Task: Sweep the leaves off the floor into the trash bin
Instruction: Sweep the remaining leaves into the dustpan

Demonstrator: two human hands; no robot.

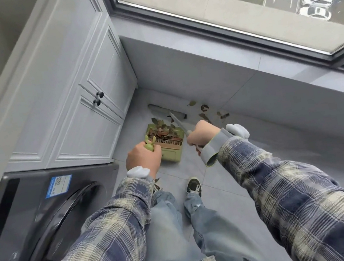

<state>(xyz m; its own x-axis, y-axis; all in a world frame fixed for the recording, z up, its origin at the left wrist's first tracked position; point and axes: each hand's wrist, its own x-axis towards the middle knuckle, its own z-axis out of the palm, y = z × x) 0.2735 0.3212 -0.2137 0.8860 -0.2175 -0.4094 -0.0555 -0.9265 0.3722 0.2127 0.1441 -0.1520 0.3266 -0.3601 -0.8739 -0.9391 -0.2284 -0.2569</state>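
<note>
A green dustpan (169, 140) is held by its handle in the clenched left hand (143, 158) and rests on the grey tiled floor (217, 179) — it is heaped with dry brown leaves (161, 131). The broom handle (178, 123) is gripped in the closed right hand (202, 136), with the broom head (164, 110) lying just beyond the pan near the white cabinet (88, 111). A few loose leaves (205, 112) are scattered on the floor beside the wall under the window (237, 6) — close to the broom.
</note>
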